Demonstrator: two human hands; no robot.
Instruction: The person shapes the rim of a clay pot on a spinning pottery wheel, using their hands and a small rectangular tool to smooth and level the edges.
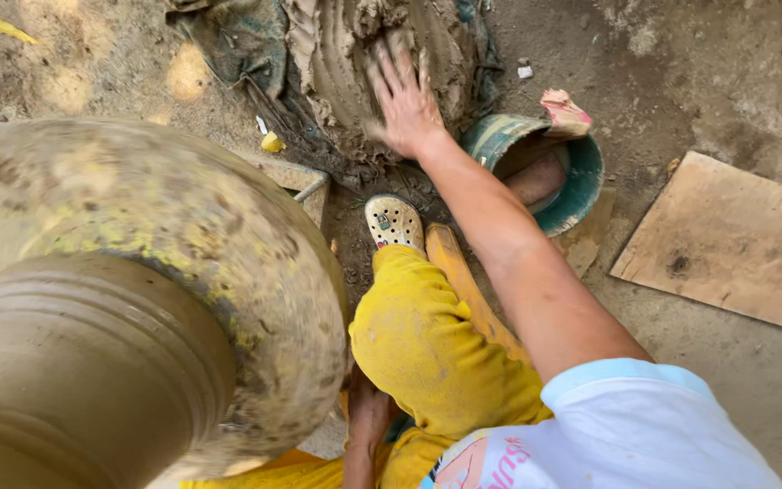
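My right hand reaches far forward, fingers spread and pressed flat on a heap of wet grey clay that lies on a dirty cloth on the ground. The hand holds nothing. My left hand hangs low between my yellow-trousered knee and the edge of a large mud-smeared round wheel; its fingers are hidden. A wet clay pot with a ridged rim stands on the wheel at the lower left.
A teal bucket stands just right of my forearm. A flat wooden board lies on the dirt floor at the right. My pale perforated shoe rests beside an orange plank.
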